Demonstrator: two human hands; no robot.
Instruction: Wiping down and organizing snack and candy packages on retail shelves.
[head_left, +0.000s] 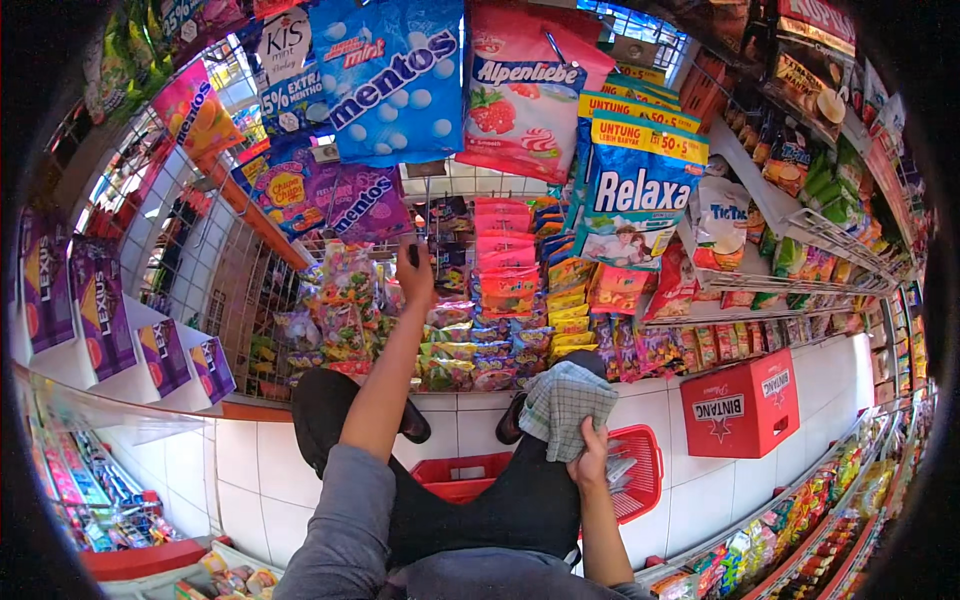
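My left hand (417, 279) is raised in front of the candy rack, its fingers curled around a small black object (413, 253) too small to name. Just above it is the end of a metal display hook (427, 202), beside a purple Mentos bag (369, 201). Lower down hang clear bags of wrapped candies (349, 289) and a row of pink packets (504, 255). A green-and-white checked cloth (566, 405) drapes over my right knee, and my right hand (590, 452) grips its lower corner.
Large blue Mentos (397, 82), pink Alpenliebe (521, 97) and Relaxa (641, 191) bags hang overhead. Red plastic baskets (637, 472) stand on the white floor around my legs. To the right sits a red Bintang carton (739, 405). Lexus packs (101, 307) line a shelf at left.
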